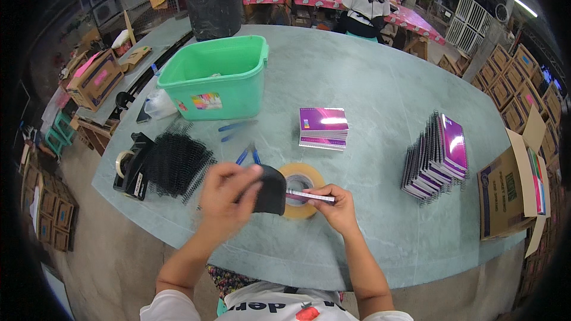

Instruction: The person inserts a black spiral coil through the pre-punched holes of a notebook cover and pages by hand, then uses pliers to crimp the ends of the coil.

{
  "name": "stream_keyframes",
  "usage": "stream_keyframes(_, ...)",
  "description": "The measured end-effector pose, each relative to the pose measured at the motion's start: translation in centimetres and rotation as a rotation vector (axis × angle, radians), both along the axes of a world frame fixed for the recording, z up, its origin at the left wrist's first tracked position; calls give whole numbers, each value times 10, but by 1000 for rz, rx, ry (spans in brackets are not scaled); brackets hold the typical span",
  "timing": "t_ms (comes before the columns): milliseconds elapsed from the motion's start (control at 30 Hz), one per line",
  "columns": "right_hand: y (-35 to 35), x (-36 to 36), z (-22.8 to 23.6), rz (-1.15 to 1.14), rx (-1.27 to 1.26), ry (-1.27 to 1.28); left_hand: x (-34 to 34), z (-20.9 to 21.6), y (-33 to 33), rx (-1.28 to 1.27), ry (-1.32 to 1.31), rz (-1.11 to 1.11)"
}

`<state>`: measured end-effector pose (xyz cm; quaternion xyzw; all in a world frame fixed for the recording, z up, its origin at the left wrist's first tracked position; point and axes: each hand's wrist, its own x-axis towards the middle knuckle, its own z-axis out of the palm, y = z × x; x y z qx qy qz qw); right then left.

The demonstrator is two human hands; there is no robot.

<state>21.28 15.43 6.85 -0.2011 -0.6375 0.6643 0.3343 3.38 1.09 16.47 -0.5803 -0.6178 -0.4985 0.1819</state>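
Observation:
Between the thumb and fingers of my right hand (337, 203), a small purple notebook (306, 195) is held edge-on, its white page edges showing. My left hand (229, 196) is smeared by motion, its fingers bent beside a black, flat piece with rounded corners (272, 191); whether it grips that piece is unclear. The notebook's far end runs up to the black piece. Under the notebook lies a wide roll of yellowish tape (309, 173). Two blue-handled tools that look like pliers (237, 126) lie beyond my left hand, one partly covered by its fingers.
Left of my hands are a heap of black spiral coils (178, 163) and a tape dispenser (132, 169). Beyond stands a green tub (208, 98). Purple notebooks (324, 120) sit ahead, spiral-bound ones (437, 154) rightward, near an open carton (505, 193). A person (366, 0) is far off.

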Motion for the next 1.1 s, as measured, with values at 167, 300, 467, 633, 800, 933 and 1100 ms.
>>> stream_keyframes(167, -2, -1, 3, 28, -32, -55, 11, -37, 1, -167, 62, -63)
stream_keyframes(300, -2, -2, 3, 16, 13, -75, 6, -39, 10, -209, 43, -45)
stream_keyframes(467, -1, -1, 0, 14, -56, -38, 16, -58, 0, -328, -56, -212)
stream_keyframes(633, -4, -2, 3, 1, -34, -23, 18, -47, 16, -258, -41, -133)
stream_keyframes(800, -7, 1, 0, -4, 14, -31, 6, -22, 22, -103, -34, -49)
stream_keyframes(933, -6, 1, -3, 10, 33, -15, 22, -51, 11, -500, -71, -365)
stream_keyframes(1100, -8, -4, 3, 10, 10, -2, 42, -88, -4, -623, 86, -420)
